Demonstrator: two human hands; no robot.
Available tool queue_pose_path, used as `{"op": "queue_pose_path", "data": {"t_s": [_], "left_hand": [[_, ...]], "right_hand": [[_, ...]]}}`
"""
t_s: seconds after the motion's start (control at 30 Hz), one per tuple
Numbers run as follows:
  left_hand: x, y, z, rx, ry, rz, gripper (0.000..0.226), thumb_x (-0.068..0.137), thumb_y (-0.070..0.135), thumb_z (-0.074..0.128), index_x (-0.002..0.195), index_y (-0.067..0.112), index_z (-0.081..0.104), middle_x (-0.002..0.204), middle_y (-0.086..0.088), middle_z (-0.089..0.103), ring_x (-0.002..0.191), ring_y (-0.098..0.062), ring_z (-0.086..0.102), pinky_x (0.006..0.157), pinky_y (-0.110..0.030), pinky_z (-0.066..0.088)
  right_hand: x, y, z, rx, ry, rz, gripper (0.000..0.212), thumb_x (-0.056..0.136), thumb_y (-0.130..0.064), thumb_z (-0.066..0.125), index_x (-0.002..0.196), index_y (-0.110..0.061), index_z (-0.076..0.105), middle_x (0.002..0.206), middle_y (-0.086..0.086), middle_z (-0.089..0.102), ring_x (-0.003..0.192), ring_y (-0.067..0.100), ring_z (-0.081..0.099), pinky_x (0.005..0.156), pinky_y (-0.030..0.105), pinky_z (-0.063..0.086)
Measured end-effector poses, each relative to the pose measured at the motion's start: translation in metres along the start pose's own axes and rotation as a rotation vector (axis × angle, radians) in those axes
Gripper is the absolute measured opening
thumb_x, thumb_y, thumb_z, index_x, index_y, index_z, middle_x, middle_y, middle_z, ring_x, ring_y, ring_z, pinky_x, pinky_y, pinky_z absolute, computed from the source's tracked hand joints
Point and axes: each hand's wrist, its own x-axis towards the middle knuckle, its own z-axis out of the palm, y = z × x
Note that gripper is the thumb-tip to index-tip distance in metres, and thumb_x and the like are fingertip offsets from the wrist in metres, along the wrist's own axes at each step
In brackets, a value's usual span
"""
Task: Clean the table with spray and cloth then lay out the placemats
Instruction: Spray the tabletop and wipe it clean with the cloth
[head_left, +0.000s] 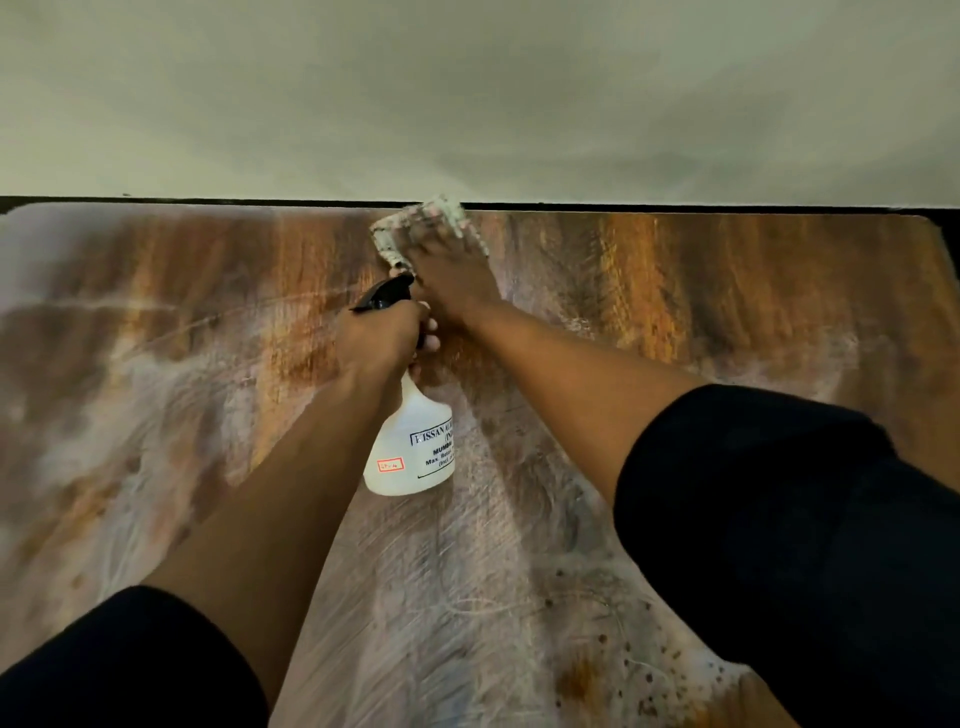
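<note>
A worn wooden table (701, 291) fills the view, streaked with pale wipe marks. My left hand (379, 338) grips the neck of a white spray bottle (410, 447) with a black trigger head, held above the table's middle. My right hand (452, 280) reaches to the far edge and presses flat on a light patterned cloth (431, 223), which lies on the tabletop and is blurred. No placemats are in view.
A plain pale wall (467, 93) rises directly behind the table's far edge, with a dark gap along it. Dark specks dot the table's near right part (649, 670). Black sleeves cover both upper arms.
</note>
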Motion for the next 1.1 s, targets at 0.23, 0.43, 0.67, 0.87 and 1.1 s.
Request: {"op": "queue_pose_path", "data": {"t_s": [0.23,0.43,0.67,0.87,1.1], "left_hand": [[-0.005,0.003,-0.028,-0.006,-0.028,-0.007,0.02,0.095,0.007,0.062,0.079,0.018,0.068,0.075,-0.012,0.071,0.05,-0.018,0.06,0.039,-0.019,0.034],[-0.005,0.006,-0.052,-0.013,-0.035,0.041,0.022,0.096,0.006,0.063,0.089,0.027,0.067,0.074,-0.007,0.071,0.057,-0.016,0.064,0.04,-0.02,0.036],[-0.008,0.0,-0.082,-0.035,0.048,0.054,0.024,0.075,0.013,0.065,0.087,0.029,0.077,0.062,-0.002,0.062,0.056,-0.02,0.054,0.048,-0.025,0.039],[-0.012,-0.006,-0.108,0.028,0.025,0.062,0.025,0.083,0.009,0.066,0.081,0.033,0.07,0.072,-0.007,0.075,0.057,-0.02,0.069,0.046,-0.023,0.041],[-0.033,-0.012,-0.11,-0.012,0.033,0.085,0.017,0.075,0.018,0.066,0.077,0.033,0.074,0.06,-0.002,0.065,0.05,-0.018,0.058,0.048,-0.026,0.04]], "right_hand": [[-0.015,0.031,-0.016,0.096,-0.036,-0.026,0.063,0.111,-0.052,0.023,0.166,-0.029,0.006,0.174,-0.003,-0.001,0.16,0.019,-0.003,0.129,0.045,-0.001],[-0.064,0.109,-0.018,0.211,0.097,0.314,0.063,0.11,-0.054,0.022,0.166,-0.031,0.005,0.173,-0.003,-0.003,0.16,0.023,-0.003,0.129,0.048,-0.001],[-0.07,0.093,-0.013,0.266,0.07,0.474,0.063,0.11,-0.049,0.029,0.166,-0.03,0.007,0.174,-0.001,-0.007,0.16,0.026,-0.007,0.128,0.048,-0.001],[-0.063,-0.006,0.005,0.13,-0.009,0.231,0.064,0.109,-0.051,0.027,0.165,-0.034,0.0,0.173,-0.001,-0.008,0.159,0.027,-0.007,0.128,0.053,-0.001],[-0.089,-0.037,0.028,-0.03,-0.079,-0.226,0.066,0.106,-0.048,0.035,0.166,-0.031,0.013,0.174,-0.003,0.003,0.16,0.019,-0.002,0.127,0.044,-0.001]]}}
